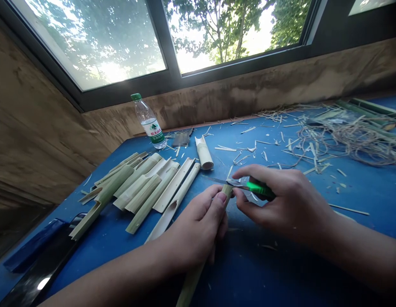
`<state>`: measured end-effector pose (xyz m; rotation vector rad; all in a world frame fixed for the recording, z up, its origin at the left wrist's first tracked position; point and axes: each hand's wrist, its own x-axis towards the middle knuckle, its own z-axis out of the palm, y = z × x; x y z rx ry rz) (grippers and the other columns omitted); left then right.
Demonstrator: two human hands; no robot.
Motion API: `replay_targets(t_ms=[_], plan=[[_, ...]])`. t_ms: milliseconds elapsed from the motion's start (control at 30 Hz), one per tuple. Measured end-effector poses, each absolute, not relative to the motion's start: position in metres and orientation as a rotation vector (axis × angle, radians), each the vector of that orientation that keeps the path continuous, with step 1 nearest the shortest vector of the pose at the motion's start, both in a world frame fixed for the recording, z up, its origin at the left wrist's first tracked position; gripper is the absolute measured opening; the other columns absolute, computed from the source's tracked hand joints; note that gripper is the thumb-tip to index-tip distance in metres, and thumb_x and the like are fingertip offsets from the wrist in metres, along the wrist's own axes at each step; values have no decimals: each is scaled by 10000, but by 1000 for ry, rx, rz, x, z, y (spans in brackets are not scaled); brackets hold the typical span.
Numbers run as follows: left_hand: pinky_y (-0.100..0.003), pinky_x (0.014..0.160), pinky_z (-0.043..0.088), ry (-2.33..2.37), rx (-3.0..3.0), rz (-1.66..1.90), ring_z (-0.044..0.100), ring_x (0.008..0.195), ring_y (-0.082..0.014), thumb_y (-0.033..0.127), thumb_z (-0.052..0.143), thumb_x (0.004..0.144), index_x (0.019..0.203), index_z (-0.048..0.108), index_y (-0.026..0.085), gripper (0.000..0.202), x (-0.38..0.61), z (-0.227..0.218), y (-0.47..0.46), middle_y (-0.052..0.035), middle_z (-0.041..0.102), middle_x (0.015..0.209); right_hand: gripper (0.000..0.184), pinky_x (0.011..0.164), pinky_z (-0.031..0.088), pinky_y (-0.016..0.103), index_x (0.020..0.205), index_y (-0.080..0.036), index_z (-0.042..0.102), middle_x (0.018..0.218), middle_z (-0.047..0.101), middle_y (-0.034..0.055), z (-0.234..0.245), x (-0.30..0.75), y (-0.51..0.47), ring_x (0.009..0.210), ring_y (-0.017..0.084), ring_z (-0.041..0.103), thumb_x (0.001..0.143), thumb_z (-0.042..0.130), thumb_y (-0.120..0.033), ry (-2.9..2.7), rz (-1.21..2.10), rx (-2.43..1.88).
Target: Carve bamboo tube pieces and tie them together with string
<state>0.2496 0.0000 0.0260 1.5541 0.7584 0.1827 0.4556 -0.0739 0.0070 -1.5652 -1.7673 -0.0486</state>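
Observation:
My left hand (198, 226) is closed around a narrow bamboo piece (192, 283), which slants up from the bottom edge and shows its upper end above my thumb. In my right hand (290, 202) is a knife (258, 188) with a green and black handle. Its thin blade lies across the upper end of the bamboo, pointing left. My right fingertips are close beside that end. The lower part of the bamboo is partly hidden by my left hand. Left of my hands lie several split bamboo pieces (149, 197), side by side on the blue table (249, 264).
A water bottle (152, 128) stands near the wall, beyond a short bamboo tube (203, 154). Tangled fibres (351, 140) and bamboo lengths (380, 108) are at the far right, with shavings scattered around. A black blade-like object (38, 273) and a blue object (33, 247) lie at lower left.

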Motion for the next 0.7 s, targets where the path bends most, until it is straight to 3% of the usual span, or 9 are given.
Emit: replay_targets(t_ms=[133,267,400,467,567,700], plan=[[-156,331,327,801,1499,138,523,354,-87,669,399,1133,888,484,228,512,252,27,2,67,538,635,158,610,450,351,1087,-204,790,916,839,43,2,456,-75,705,239,770,958,708,-243,-1901,-264,-1504],[-160,337,348,691,1475,128,529,355,-84,710,381,1122,911,487,230,534,252,27,4,70,546,659,161,624,433,363,1054,-162,807,996,860,100,-1,455,-75,765,271,796,1003,659,-199,-2059,-440,-1438],[-158,348,368,698,1494,110,543,366,-86,673,420,1126,944,489,230,484,252,25,2,73,552,654,177,629,417,375,997,-145,794,928,840,103,0,452,-75,752,275,782,1050,645,-223,-2066,-463,-1420],[-155,332,340,726,1497,85,525,352,-84,641,412,1135,951,497,226,462,251,24,1,74,543,638,161,614,407,367,986,-158,779,844,804,80,2,454,-73,693,254,742,1041,681,-274,-1993,-393,-1462],[-156,314,336,686,1453,92,516,342,-89,652,423,1130,1121,526,238,426,250,23,1,78,575,688,146,595,413,346,961,-191,748,729,713,28,10,466,-67,602,199,627,1002,720,-328,-1733,-163,-1566],[-175,347,427,596,1316,146,489,362,-94,558,422,1146,1291,531,258,350,248,25,9,73,578,703,309,507,348,330,746,-242,597,604,528,-16,19,487,-58,532,157,459,1015,681,-371,-1373,62,-1632]])
